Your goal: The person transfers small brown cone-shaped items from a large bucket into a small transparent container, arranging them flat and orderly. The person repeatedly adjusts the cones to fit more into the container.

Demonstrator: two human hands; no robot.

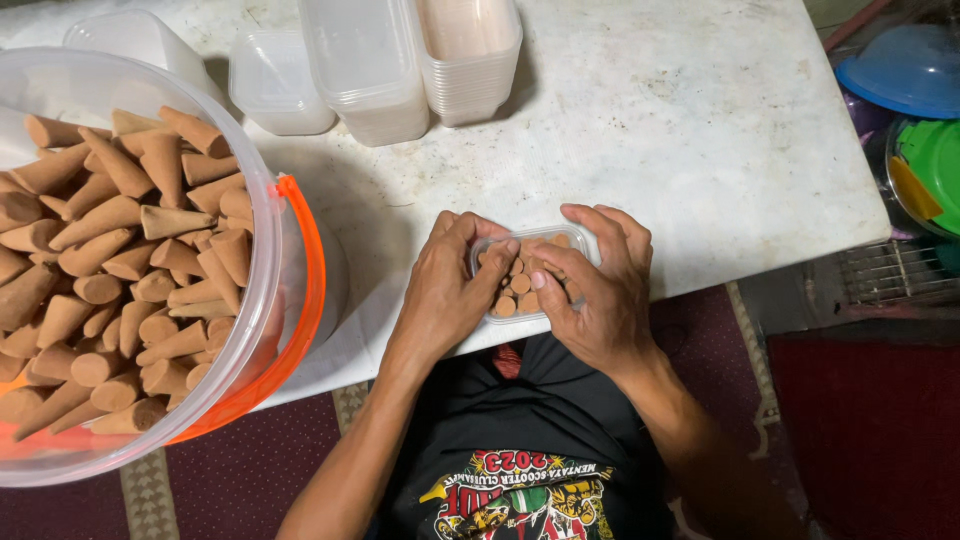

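1. A small box [535, 275] of cones [515, 285] is being held at the near desk [680, 130] edge.
2. It is being clasped from both sides by the left hand [445, 290] and right hand [600, 290], fingers curled.
3. Open room is lying to the right; a bucket [270, 290] is crowding the left.

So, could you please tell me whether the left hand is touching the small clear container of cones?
Touching. The head view shows the left hand with its fingers curled over the near-left rim of the small clear container, no gap between them.
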